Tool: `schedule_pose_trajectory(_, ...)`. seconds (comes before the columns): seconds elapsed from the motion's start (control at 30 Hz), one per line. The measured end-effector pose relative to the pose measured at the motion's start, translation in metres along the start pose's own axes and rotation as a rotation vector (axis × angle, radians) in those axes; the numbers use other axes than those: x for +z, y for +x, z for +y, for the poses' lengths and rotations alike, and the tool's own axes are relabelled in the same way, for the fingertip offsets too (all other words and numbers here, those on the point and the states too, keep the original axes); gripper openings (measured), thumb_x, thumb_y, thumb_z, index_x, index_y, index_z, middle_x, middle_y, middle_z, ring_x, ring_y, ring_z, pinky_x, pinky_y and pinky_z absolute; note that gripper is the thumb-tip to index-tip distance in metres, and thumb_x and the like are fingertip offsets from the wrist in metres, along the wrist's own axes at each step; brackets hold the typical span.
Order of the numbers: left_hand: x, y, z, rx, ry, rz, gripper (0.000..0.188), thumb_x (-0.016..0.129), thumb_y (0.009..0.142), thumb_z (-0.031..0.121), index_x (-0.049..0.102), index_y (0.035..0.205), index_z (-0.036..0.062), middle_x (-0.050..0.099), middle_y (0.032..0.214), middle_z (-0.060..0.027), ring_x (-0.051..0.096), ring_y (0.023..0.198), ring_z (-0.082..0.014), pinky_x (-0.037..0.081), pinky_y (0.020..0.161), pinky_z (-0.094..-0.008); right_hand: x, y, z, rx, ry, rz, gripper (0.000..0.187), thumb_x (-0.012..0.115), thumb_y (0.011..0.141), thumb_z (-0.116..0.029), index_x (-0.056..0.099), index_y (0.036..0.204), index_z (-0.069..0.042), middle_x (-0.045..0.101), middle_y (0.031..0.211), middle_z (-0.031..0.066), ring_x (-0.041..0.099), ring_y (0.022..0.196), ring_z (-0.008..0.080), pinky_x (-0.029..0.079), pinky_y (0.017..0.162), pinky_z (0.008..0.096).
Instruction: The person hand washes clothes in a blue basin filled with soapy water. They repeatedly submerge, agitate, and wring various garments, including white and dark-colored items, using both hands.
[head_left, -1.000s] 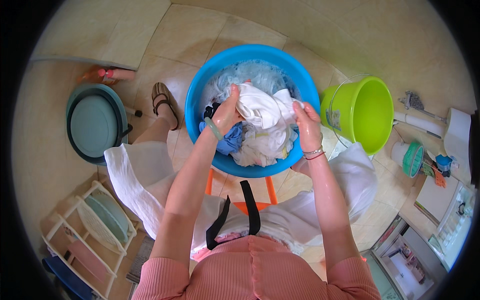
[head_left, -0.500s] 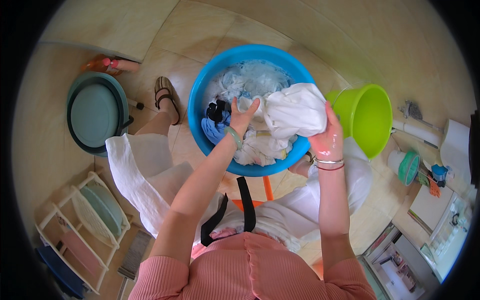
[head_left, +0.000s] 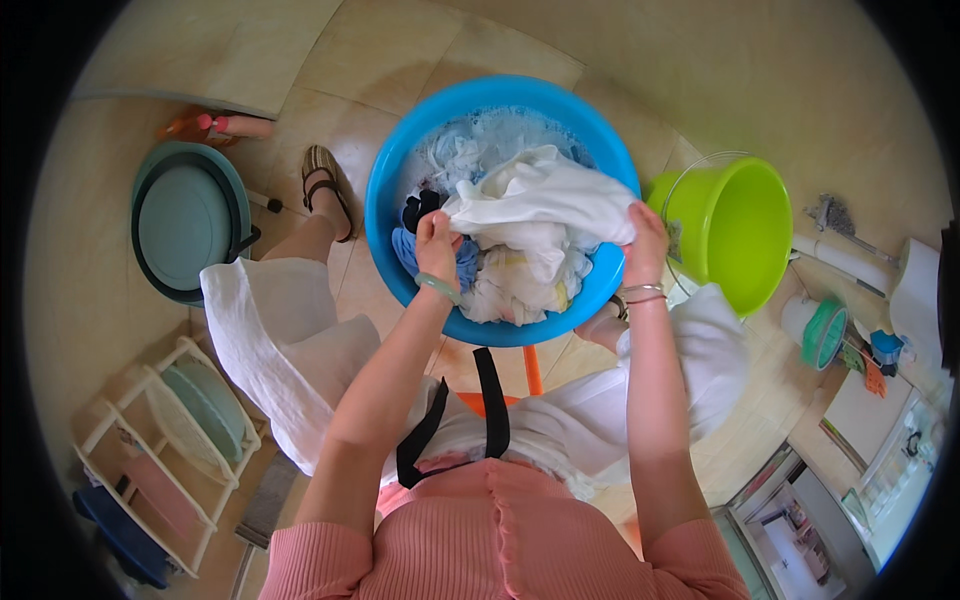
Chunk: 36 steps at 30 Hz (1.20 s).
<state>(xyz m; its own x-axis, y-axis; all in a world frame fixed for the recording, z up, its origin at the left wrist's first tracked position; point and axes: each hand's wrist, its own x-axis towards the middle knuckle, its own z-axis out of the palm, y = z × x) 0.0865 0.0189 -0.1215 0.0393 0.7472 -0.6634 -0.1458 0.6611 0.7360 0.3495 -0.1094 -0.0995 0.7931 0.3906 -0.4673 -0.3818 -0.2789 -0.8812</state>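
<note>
A wet white piece of cloth (head_left: 545, 195), perhaps a garment, is stretched between my two hands over a blue basin (head_left: 385, 140). My left hand (head_left: 437, 243) is closed on its left end, and a green bangle circles that wrist. At the right end, my right hand (head_left: 646, 240) grips the cloth near the basin's right rim. Below it in the basin lie pale wet clothes (head_left: 520, 285), a blue cloth (head_left: 405, 247) and a black item (head_left: 420, 207). Soapy water (head_left: 500, 125) fills the far part.
A lime-green bucket (head_left: 750, 235) stands right of the basin. Grey-green basins (head_left: 185, 230) lean at the left wall near pink bottles (head_left: 240, 126). A white rack (head_left: 165, 440) holding basins is at lower left. A mop-like tool (head_left: 835, 220) and small bin (head_left: 822, 330) are at right.
My left hand has come down and left and taken hold of the cloth's left end. The bunched cloth is now spread out between both hands.
</note>
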Motion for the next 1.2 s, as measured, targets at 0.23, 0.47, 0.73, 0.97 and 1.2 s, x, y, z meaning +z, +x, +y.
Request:
schedule_pose_trajectory(0.23, -0.022, -0.033, -0.029, -0.073, 0.212, 0.161, 0.040, 0.062, 0.090, 0.034, 0.050, 0.118, 0.0086, 0.058, 0.092, -0.0027, 0.050, 0.078, -0.0101, 0.043, 0.069, -0.0248, 0.027, -0.026, 0.029, -0.463, -0.933, -0.195, 0.038, 0.072, 0.075, -0.017, 0.064, 0.111, -0.011, 0.063, 0.112, 0.0105, 0.056, 0.104, 0.0304, 0.042, 0.092, 0.0374)
schedule_pose_trajectory(0.47, -0.013, -0.039, -0.005, 0.369, 0.470, -0.199, 0.071, 0.078, 0.075, 0.015, 0.041, 0.136, 0.0082, 0.053, 0.124, -0.0124, 0.051, 0.114, -0.0239, 0.043, 0.095, -0.0330, 0.047, -0.036, 0.052, -0.740, -1.325, -0.283, 0.024, 0.068, 0.078, -0.021, 0.067, 0.100, -0.014, 0.066, 0.107, 0.0028, 0.053, 0.110, 0.0233, 0.040, 0.088, 0.0408)
schedule_pose_trajectory(0.73, 0.003, -0.037, 0.045, 0.546, 1.560, -0.350, 0.042, 0.072, 0.077, 0.040, 0.066, 0.116, 0.0238, 0.054, 0.106, -0.0119, 0.055, 0.100, -0.0294, 0.040, 0.082, -0.0423, 0.055, -0.013, 0.008, -0.403, -0.914, -0.328, 0.013, 0.062, 0.084, -0.024, 0.066, 0.087, -0.012, 0.067, 0.097, 0.0082, 0.060, 0.097, 0.0278, 0.042, 0.085, 0.0411)
schedule_pose_trajectory(0.97, 0.019, -0.032, 0.072, 0.900, 1.280, -0.259, 0.015, 0.070, 0.080, 0.032, 0.074, 0.083, 0.0177, 0.055, 0.116, -0.0116, 0.048, 0.115, -0.0315, 0.035, 0.093, -0.0437, 0.052, -0.030, 0.021, -0.791, -1.302, -0.364, 0.023, 0.069, 0.079, -0.029, 0.067, 0.096, -0.014, 0.057, 0.127, 0.0016, 0.050, 0.119, 0.0236, 0.039, 0.095, 0.0419)
schedule_pose_trajectory(1.2, 0.039, 0.013, 0.108, 0.122, -0.115, -0.561, 0.048, 0.049, 0.097, 0.044, 0.054, 0.119, 0.0008, 0.054, 0.127, -0.0127, 0.050, 0.119, -0.0242, 0.036, 0.103, -0.0351, 0.076, -0.042, -0.072, -0.370, -0.423, -0.343, 0.019, 0.053, 0.095, -0.023, 0.057, 0.091, -0.005, 0.060, 0.083, 0.0083, 0.055, 0.075, 0.0166, 0.043, 0.066, 0.0284)
